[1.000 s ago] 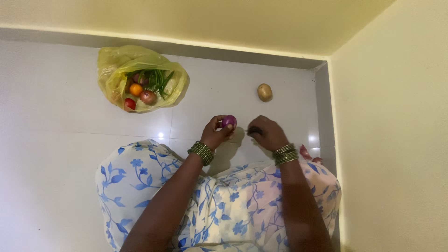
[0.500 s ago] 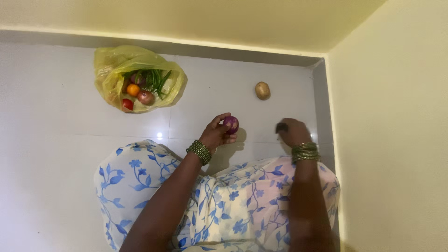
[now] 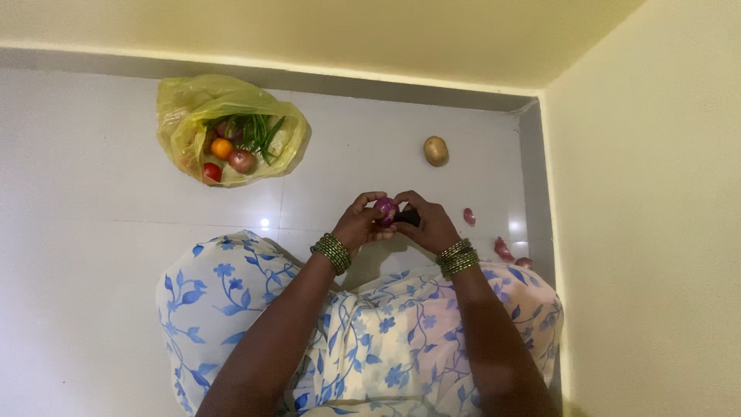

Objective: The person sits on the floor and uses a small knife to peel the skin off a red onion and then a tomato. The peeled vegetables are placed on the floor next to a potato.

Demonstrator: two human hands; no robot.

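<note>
My left hand [image 3: 359, 225] holds a small purple onion [image 3: 385, 208] in its fingertips above my lap. My right hand [image 3: 429, 225] is closed around a dark-handled knife [image 3: 407, 218] whose end meets the onion. Both wrists carry green bangles. The knife's blade is hidden between the hands. Several pinkish onion peels [image 3: 502, 249] lie on the white tiled floor [image 3: 93, 201] to the right of my right hand.
A yellow plastic bag [image 3: 228, 128] lies open on the floor at the upper left, with tomatoes, an onion and green beans inside. A lone potato [image 3: 436, 150] sits near the back wall. A yellow wall stands close on the right. My blue-flowered white dress covers my knees.
My right hand swung out to the right, away from the onion, then came back to it. The left hand kept hold of the onion throughout.
</note>
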